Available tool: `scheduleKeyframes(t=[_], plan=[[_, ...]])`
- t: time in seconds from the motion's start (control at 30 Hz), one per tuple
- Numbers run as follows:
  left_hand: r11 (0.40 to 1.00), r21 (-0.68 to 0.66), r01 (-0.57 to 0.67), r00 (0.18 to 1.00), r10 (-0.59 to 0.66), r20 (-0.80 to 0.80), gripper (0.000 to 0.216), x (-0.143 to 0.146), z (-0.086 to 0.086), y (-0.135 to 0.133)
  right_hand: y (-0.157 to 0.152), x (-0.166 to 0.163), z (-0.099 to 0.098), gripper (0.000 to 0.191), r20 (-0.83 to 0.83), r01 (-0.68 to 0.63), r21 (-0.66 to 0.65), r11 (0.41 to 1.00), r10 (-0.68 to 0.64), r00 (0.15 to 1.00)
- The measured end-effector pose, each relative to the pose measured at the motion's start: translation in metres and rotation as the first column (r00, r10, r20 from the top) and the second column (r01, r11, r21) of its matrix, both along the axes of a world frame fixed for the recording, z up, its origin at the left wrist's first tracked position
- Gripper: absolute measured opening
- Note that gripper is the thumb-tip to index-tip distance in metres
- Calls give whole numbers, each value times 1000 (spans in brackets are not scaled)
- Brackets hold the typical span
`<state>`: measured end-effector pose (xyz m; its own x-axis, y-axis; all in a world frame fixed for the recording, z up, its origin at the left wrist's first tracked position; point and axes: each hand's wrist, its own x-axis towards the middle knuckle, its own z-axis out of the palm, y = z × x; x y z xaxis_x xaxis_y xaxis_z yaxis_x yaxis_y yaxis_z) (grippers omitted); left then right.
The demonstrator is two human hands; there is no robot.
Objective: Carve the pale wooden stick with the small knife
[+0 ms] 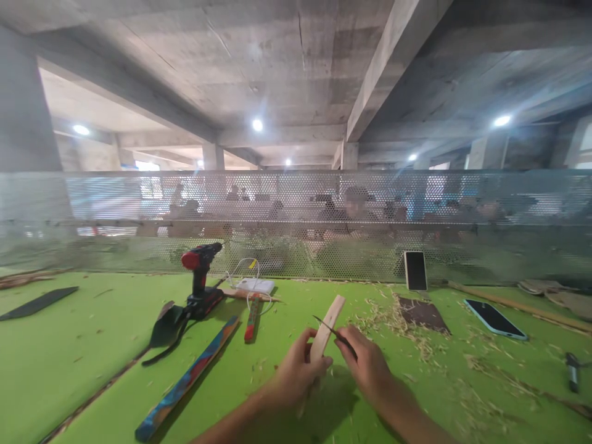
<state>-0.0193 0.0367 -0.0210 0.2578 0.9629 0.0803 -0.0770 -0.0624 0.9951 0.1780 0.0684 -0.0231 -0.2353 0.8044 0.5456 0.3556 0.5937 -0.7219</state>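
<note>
My left hand point(300, 369) is closed around the lower part of a flat pale wood strip point(333, 310), which slants up and away from me above the green table. In my right hand point(365, 361) is a slim dark carving knife point(329, 326), its handle inside my curled fingers. The pointed blade crosses over the strip's face at mid-length; whether it bites into the wood I cannot tell. The strip's lower end is mostly hidden by my left hand.
A red-and-black cordless drill point(201, 280) stands at left behind a painted blue-red strip point(187, 381). A white power bank point(255, 285) with a cable lies mid-table. Wood shavings point(386, 317), a brown sheet point(423, 313) and two phones point(496, 319) are at right. A perforated screen point(296, 246) borders the back.
</note>
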Motion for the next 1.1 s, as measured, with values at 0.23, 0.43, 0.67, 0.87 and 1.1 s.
scheduleKeyframes(t=[0.23, 0.43, 0.67, 0.87, 1.1], plan=[[999, -28, -42, 995, 40, -88, 47, 3, -5, -4, -2, -1, 3, 31, 71, 29, 48, 998, -32, 997], [999, -22, -37, 990, 33, -135, 43, 4, -2, -10, -5, -4, 5, 27, 326, 181, 121, 976, -211, 921], [1000, -13, 8, 981, -10, -194, 39, -3, 1, -10, -15, -4, 14, 36, 539, 222, 65, 973, -221, 813], [999, -32, -9, 962, 0, -275, 39, -4, 4, -11, -12, -5, 16, 40, 582, 246, 62, 967, -235, 778], [1000, -27, 16, 941, -24, -337, 41, -12, 3, -6, -8, -7, 21, 42, 665, 248, 106, 963, -254, 703]])
